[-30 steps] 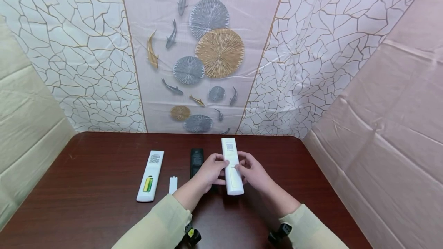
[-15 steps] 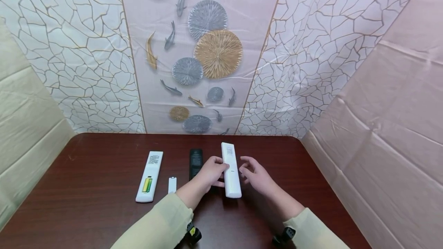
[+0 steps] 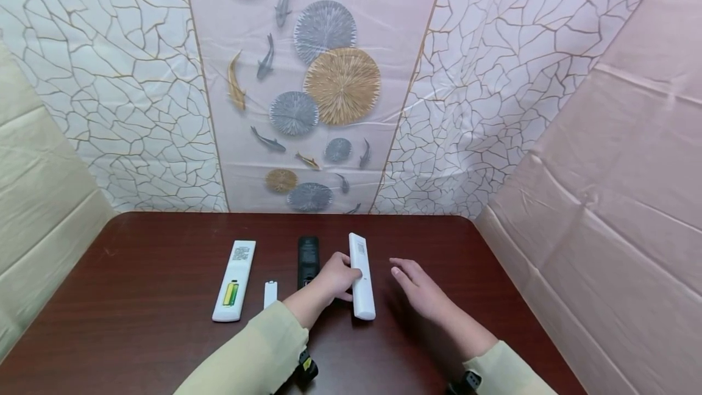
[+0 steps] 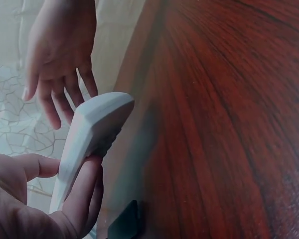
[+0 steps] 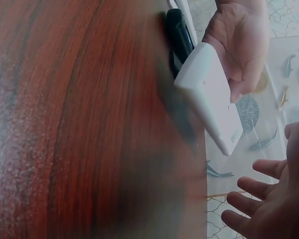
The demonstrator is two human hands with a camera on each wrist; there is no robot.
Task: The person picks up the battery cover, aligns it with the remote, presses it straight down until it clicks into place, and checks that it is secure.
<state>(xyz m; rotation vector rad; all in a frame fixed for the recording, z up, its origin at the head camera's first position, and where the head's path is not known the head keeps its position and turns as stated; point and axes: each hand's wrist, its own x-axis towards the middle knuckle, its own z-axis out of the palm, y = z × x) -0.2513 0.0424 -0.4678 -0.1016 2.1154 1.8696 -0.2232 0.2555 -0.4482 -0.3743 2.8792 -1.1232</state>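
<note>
A white remote control (image 3: 362, 288) is held above the brown table (image 3: 137, 309), back turned up, between the thumb and fingers of the left hand (image 3: 333, 277). Near its far end is a small printed patch, too tiny to read. A larger printed block marks the upper back of a second white remote (image 3: 234, 270) lying to the left, its characters likewise illegible. The left wrist view shows what the head view hides: the thumb on one side of the held remote, fingers on the other, and dark bumps along its underside. The right wrist view shows the pale back with a small mark near one end. The right hand (image 3: 420, 290) is free, its fingers extended, near the held remote but apart from it. In the second white remote's uncovered compartment lies yellow and green battery material (image 3: 231, 292); whether one cell or two cannot be told. Between the two white remotes are a small white cover (image 3: 270, 292), partly hidden by the left arm, and a black remote (image 3: 308, 256), whose markings are unreadable.
</note>
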